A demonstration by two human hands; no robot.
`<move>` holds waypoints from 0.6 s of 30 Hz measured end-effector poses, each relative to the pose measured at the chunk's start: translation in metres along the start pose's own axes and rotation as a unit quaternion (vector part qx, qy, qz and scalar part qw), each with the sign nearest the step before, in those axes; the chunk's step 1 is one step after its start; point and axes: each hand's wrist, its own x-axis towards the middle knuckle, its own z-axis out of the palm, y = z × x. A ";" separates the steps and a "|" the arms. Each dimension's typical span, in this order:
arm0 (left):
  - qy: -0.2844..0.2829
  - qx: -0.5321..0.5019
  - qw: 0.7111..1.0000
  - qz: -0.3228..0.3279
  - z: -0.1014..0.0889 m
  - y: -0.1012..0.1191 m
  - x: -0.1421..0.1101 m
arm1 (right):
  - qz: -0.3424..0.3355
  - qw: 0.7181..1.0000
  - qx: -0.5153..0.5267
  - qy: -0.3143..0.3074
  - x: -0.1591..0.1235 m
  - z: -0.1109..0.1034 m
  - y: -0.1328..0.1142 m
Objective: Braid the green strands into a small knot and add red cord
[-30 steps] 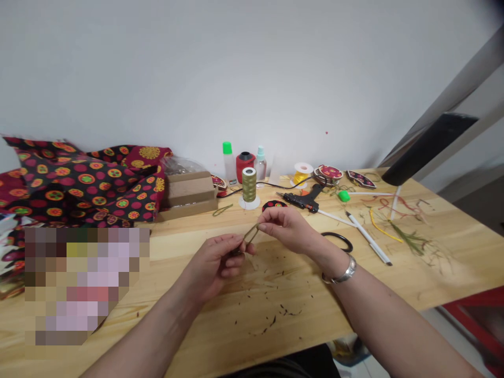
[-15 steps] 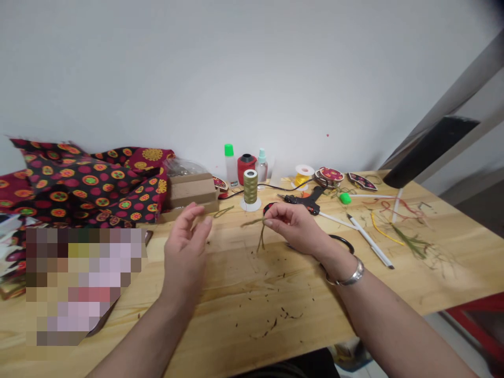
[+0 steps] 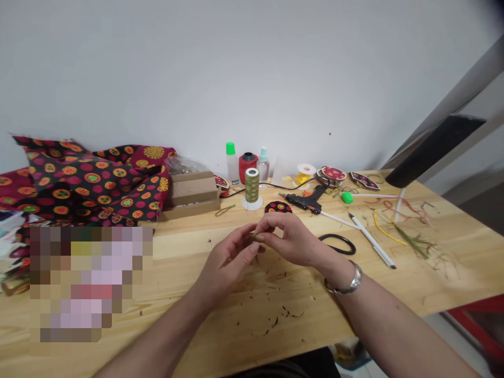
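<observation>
Wall [image 3: 236,79] and table [image 3: 220,336] are lit by diffuse, moderately bright light, with only soft shadows thrown; the upper right corner is darkened. Green thread [image 3: 255,235] is softly blurred, the view's edges are stretched, and the lower left is masked by coarse pixel blocks [image 3: 90,283].

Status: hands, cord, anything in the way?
Right hand pinching cord. Left hand close by, grip unclear. Cord mostly hidden. Spool, glue gun farther back, apart from both hands.

craft workshop: wooden bench [image 3: 228,336] with glue gun [image 3: 311,201], thread spool [image 3: 252,188], patterned fabric [image 3: 90,178]
</observation>
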 end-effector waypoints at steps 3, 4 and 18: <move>-0.020 0.007 0.999 -0.026 0.000 0.001 0.002 | 0.011 1.000 0.001 0.001 0.001 -0.002 -0.001; -0.026 0.006 0.999 -0.030 0.000 0.001 0.002 | 0.012 1.000 -0.002 0.003 0.001 -0.002 -0.001; -0.032 0.024 0.998 -0.054 -0.005 -0.008 0.004 | 0.038 0.999 0.036 0.001 0.003 0.000 0.000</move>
